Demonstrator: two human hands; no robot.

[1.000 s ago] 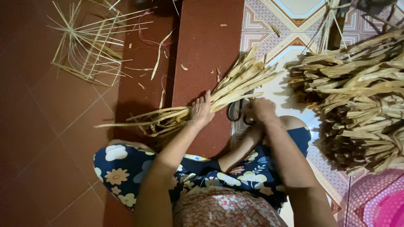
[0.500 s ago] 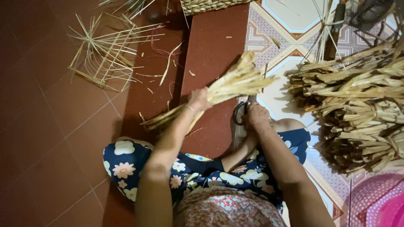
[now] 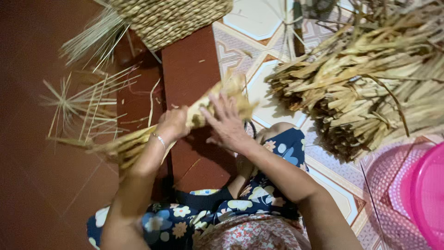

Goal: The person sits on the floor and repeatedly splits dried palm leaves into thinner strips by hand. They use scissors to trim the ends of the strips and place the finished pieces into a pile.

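Observation:
A bundle of dried straw-coloured stalks (image 3: 138, 141) runs diagonally across the middle of the view, above my lap. My left hand (image 3: 173, 124) is closed around the bundle near its middle; a thin bracelet sits on that wrist. My right hand (image 3: 226, 124) has spread fingers and presses on the bundle's upper end, where the leafy tips fan out. The lower end of the bundle sticks out to the left below my left forearm.
A large heap of dried leaves (image 3: 370, 88) lies at the right on the patterned tile floor. A woven basket (image 3: 171, 18) sits at the top. A flat fan of thin strips (image 3: 83, 104) lies on the red floor at left. A pink plastic basin (image 3: 423, 194) is at lower right.
Both hands have lifted the bundle off the floor and turned it steeper. My right hand moved from the floor beside my knee onto the bundle's upper end. The view shifted, bringing the basket in.

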